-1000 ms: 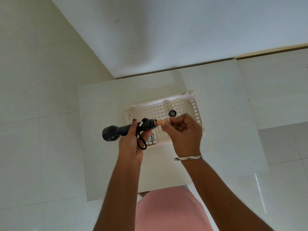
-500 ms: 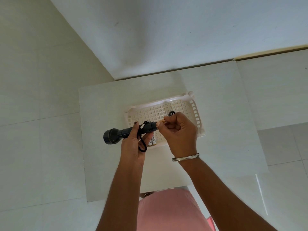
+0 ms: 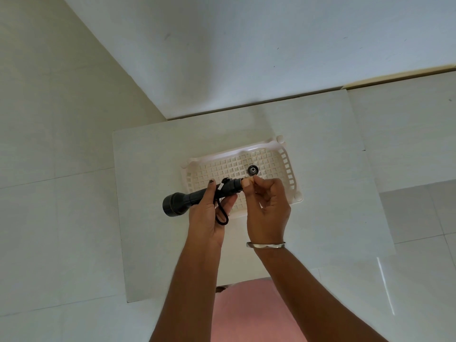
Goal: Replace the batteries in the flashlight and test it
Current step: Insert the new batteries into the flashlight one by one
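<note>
Left hand is closed around the flashlight at mid-barrel, fingers over the top and thumb beneath. Flashlight lies nearly level, raised above the table, with its wide head out past the hand toward the table's left edge and its open tail end over the tray. A black strap hangs in a loop from the barrel, across the left palm.

Right hand is at the tail end, with thumb and forefinger pinched narrowly together against the opening. Whether a battery is between the fingertips cannot be told; the thumb covers that point. The remaining fingers are curled loosely into the palm. A metal bangle sits on the right wrist.

Tray is white, with a grid floor and slotted walls, and rests on the table toward the far right corner. The cap, black and round, lies on the tray floor just beyond the right forefinger, apart from the flashlight. The near part of the tray floor is hidden by both hands.

Table is white and stands against a white wall, on a pale tiled floor. Pink clothing shows at the near table edge between the forearms.
</note>
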Demonstrator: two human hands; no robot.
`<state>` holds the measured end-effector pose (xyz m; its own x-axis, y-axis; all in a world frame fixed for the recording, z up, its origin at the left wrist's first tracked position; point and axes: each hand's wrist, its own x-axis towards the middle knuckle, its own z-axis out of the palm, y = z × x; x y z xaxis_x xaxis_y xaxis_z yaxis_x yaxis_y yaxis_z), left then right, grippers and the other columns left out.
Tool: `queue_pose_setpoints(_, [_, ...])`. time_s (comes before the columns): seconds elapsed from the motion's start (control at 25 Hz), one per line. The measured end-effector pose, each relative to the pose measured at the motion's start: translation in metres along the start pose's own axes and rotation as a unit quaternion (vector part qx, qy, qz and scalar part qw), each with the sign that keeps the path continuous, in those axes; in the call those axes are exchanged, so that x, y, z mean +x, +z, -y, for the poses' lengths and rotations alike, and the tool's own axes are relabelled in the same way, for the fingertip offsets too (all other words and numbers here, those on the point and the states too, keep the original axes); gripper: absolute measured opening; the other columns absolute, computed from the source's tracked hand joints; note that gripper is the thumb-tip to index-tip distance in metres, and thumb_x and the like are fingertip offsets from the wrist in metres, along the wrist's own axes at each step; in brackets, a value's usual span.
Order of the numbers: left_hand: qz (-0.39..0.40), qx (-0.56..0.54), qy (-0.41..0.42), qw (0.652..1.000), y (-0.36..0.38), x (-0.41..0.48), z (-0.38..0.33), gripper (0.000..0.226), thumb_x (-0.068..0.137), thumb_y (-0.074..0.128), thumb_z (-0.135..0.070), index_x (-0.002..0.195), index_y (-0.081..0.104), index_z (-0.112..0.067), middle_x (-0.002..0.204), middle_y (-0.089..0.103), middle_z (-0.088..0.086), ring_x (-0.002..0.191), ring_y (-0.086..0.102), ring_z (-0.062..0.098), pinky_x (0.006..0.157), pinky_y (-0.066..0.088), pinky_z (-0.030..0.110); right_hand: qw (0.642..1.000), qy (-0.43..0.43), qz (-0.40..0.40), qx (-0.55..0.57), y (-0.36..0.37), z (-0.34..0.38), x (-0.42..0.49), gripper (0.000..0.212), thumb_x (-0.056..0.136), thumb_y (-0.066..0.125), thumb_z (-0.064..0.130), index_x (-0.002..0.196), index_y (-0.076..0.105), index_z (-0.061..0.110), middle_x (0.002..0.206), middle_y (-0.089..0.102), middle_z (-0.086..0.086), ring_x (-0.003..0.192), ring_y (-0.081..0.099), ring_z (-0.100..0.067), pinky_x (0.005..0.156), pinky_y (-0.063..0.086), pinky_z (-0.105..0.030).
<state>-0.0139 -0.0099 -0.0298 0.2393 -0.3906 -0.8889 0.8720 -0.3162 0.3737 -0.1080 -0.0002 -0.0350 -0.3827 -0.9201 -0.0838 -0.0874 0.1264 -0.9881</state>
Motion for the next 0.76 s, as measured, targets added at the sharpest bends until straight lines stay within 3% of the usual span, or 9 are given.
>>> queue_pose_setpoints(0.16, [0.024,0.016,-0.005,1.0,0.002,0.001,-0.001,0.04,0.088,0.064,-0.008,0.124,0.048,-0.004,0.118,0.066,0.025,0.073,0.076,0.03,0.054,0.061,0.038,0.989,-0.104,0.067,-0.075,-0.003,-0.011,0.002,0.02,0.093,0.058,0.023,0.088,0.063,0.003,0.115,0.061,-0.01,0.109,0.059,-0.016,0.076,0.057,-0.022])
queue_pose_setpoints(0.24, [0.019,0.018,-0.004,1.0,0.002,0.002,0.0,0.038,0.087,0.065,-0.007,0.122,0.049,-0.002,0.116,0.065,0.023,0.07,0.076,0.028,0.054,0.062,0.039,0.996,-0.028,0.059,-0.054,-0.01,-0.015,0.012,0.024,0.094,0.052,0.036,0.093,0.06,0.014,0.104,0.065,-0.004,0.097,0.064,-0.017,0.071,0.058,-0.032])
queue_pose_setpoints(0.32, [0.018,0.012,-0.006,1.0,0.002,0.003,-0.002,0.037,0.088,0.064,-0.007,0.122,0.05,-0.002,0.112,0.066,0.022,0.069,0.076,0.028,0.054,0.062,0.039,0.977,0.019,0.064,-0.202,-0.023,-0.031,0.033,0.02,0.092,0.054,0.037,0.1,0.057,0.019,0.094,0.067,0.001,0.085,0.065,-0.017,0.069,0.058,-0.038])
queue_pose_setpoints(0.44, [0.025,0.001,-0.006,1.0,0.0,0.004,-0.007,0.028,0.09,0.063,-0.008,0.115,0.053,-0.002,0.108,0.068,0.021,0.071,0.076,0.027,0.053,0.061,0.036,0.774,-0.059,0.188,-0.602,-0.037,-0.055,0.058,0.027,0.088,0.059,0.024,0.111,0.057,0.01,0.101,0.067,-0.013,0.092,0.063,-0.031,0.078,0.054,-0.04])
queue_pose_setpoints(0.52, [0.035,-0.001,-0.006,0.999,-0.002,0.004,-0.011,0.016,0.091,0.061,-0.009,0.105,0.056,-0.003,0.107,0.068,0.021,0.072,0.076,0.026,0.053,0.061,0.035,0.711,-0.088,0.242,-0.654,-0.035,-0.06,0.065,0.023,0.089,0.055,0.015,0.111,0.056,0.009,0.098,0.068,-0.014,0.087,0.064,-0.032,0.077,0.053,-0.04])
queue_pose_setpoints(0.56, [0.038,-0.005,-0.006,0.999,-0.003,0.003,-0.013,0.013,0.091,0.061,-0.009,0.102,0.056,-0.003,0.105,0.069,0.021,0.072,0.076,0.026,0.053,0.061,0.036,0.718,-0.091,0.255,-0.641,-0.035,-0.059,0.067,0.022,0.089,0.053,0.012,0.11,0.056,0.01,0.095,0.068,-0.013,0.083,0.065,-0.032,0.074,0.055,-0.04])
queue_pose_setpoints(0.64, [0.037,-0.009,-0.004,0.999,-0.004,0.003,-0.017,0.012,0.092,0.06,-0.009,0.101,0.056,-0.003,0.102,0.069,0.02,0.071,0.076,0.027,0.054,0.062,0.037,0.811,-0.043,0.246,-0.529,-0.034,-0.053,0.067,0.02,0.087,0.057,0.01,0.106,0.059,0.013,0.087,0.067,-0.008,0.076,0.065,-0.029,0.068,0.057,-0.035])
queue_pose_setpoints(0.72, [0.03,-0.002,0.001,1.0,-0.005,0.004,-0.02,0.012,0.091,0.061,-0.01,0.1,0.057,-0.003,0.104,0.069,0.02,0.07,0.076,0.026,0.055,0.062,0.035,0.941,0.144,0.196,-0.237,-0.031,-0.04,0.064,0.019,0.084,0.065,0.007,0.101,0.063,0.015,0.083,0.07,-0.007,0.074,0.069,-0.026,0.062,0.058,-0.03])
queue_pose_setpoints(0.76, [0.026,0.0,0.004,1.0,-0.005,0.004,-0.022,0.012,0.091,0.061,-0.01,0.1,0.057,-0.004,0.106,0.068,0.02,0.069,0.076,0.025,0.054,0.062,0.034,0.95,0.25,0.18,-0.046,-0.028,-0.028,0.06,0.02,0.083,0.066,0.003,0.101,0.065,0.014,0.083,0.072,-0.009,0.074,0.071,-0.026,0.059,0.058,-0.029])
